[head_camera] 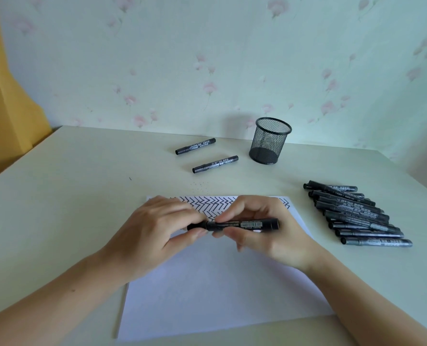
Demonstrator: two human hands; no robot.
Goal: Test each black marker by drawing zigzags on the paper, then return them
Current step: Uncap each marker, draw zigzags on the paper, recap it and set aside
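Note:
A black marker (247, 224) lies level above the white paper (215, 295), held between both hands. My left hand (155, 233) pinches its cap end between thumb and fingers. My right hand (262, 233) grips the barrel with thumb and fingertips. Black zigzag lines (207, 204) cover the paper's far strip, partly hidden by my hands. A pile of several black markers (357, 216) lies to the right of the paper. Two more markers (195, 146) (215, 164) lie apart at the back.
An empty black mesh pen cup (270, 141) stands upright at the back, right of the two loose markers. The pale table (70, 196) ends at a flowered wall behind. A yellow curtain (5, 96) hangs at the far left.

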